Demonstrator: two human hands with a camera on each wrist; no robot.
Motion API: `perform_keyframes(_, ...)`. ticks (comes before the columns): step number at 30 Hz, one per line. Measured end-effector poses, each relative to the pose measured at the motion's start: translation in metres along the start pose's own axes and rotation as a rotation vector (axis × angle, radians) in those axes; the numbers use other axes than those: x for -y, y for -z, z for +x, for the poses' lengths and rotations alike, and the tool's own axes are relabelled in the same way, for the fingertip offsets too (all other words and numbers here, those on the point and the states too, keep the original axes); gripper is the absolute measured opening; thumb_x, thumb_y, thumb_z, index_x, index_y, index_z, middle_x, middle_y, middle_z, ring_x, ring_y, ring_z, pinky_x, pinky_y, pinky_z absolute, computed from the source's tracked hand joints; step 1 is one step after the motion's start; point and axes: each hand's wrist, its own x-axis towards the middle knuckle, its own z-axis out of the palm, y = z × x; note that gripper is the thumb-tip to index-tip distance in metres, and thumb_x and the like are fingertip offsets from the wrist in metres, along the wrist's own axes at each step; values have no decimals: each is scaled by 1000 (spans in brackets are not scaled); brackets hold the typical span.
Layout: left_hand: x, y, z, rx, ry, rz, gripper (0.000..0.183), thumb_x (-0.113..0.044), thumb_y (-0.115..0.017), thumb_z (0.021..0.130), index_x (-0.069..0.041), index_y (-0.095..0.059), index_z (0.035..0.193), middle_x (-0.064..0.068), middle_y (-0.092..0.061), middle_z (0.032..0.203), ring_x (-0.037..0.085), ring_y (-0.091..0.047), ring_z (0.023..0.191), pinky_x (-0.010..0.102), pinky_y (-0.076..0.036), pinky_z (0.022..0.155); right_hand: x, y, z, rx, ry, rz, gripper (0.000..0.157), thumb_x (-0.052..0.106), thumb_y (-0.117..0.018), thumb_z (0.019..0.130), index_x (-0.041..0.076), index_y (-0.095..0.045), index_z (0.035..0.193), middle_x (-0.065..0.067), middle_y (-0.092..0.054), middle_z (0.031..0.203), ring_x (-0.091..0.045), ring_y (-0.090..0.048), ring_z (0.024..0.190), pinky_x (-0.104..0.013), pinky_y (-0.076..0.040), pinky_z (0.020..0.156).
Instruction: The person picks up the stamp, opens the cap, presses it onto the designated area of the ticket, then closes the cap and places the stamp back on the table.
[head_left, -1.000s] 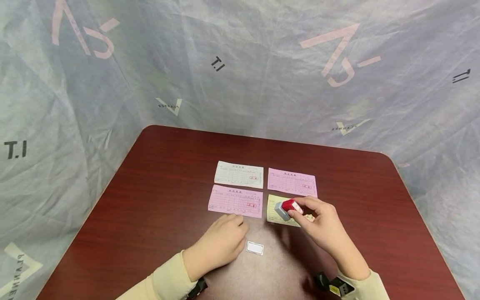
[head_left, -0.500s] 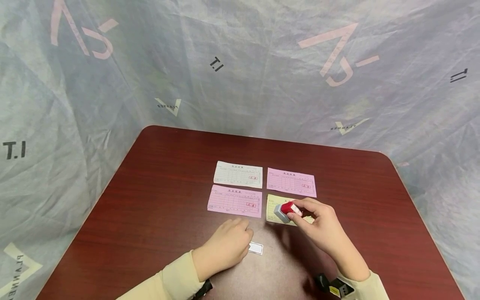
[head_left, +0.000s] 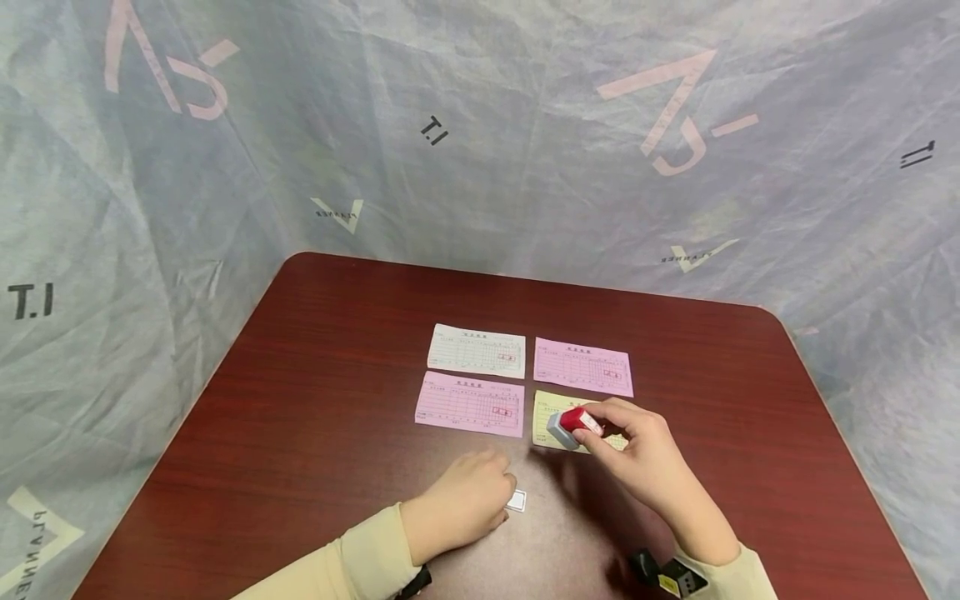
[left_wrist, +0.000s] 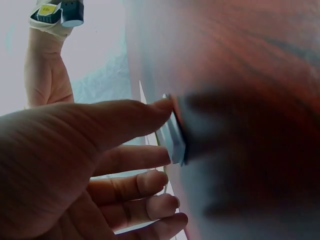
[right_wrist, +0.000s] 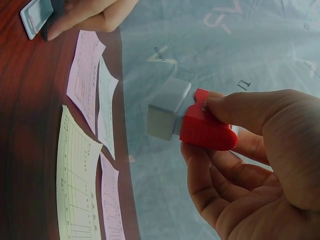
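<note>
In the head view, my right hand (head_left: 637, 442) pinches a rubber stamp (head_left: 580, 419) by its red handle. The stamp's grey end points left, raised over a yellow receipt slip (head_left: 549, 404) that it partly hides. My left hand (head_left: 465, 504) is low on the table, its thumb and index finger at the two sides of a small rectangular stamp cap (head_left: 518, 501). From the left wrist, that cap (left_wrist: 173, 140) shows between thumb and index finger, close to the tabletop, while the other fingers hang loosely below.
Behind the yellow slip lies a pink slip (head_left: 573, 367). A second pink slip (head_left: 465, 404) and a white slip (head_left: 465, 350) lie to their left. Red stamp marks show on these three. The dark red table (head_left: 337, 333) backs onto a grey printed curtain (head_left: 480, 167).
My left hand has moved right from beside the cap until its fingers cover the cap's left part. The right hand with the stamp stays almost where it was.
</note>
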Motion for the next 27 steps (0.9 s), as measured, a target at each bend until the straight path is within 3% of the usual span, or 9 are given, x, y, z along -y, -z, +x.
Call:
perform_keyframes(7, -2, -2, 0, -38, -29, 39, 16, -15, -79, 81, -18, -66, 70, -4, -54, 82, 17, -56, 75, 31, -45, 62, 1, 1, -2, 0, 4, 4, 27, 3, -86, 81, 14, -77, 104, 13, -66, 87, -10, -60, 72, -20, -50, 63)
perform_keyframes(16, -5, -2, 0, -54, -70, 148, 19, -17, -74, 84, -23, -69, 67, -5, -55, 81, 14, -56, 76, 28, -44, 61, 1, 0, -3, -2, 24, -2, 28, 2, -86, 80, 12, -77, 104, 12, -66, 88, -9, -60, 72, -19, -50, 64)
perform_keyframes(27, 5, 2, 2, -86, -52, 86, 16, -12, -78, 75, -19, -66, 68, -6, -58, 75, 15, -56, 72, 29, -43, 59, 1, -1, -3, 8, 10, -13, 25, 3, -85, 81, 11, -77, 102, 13, -66, 89, -10, -61, 73, -19, -50, 65)
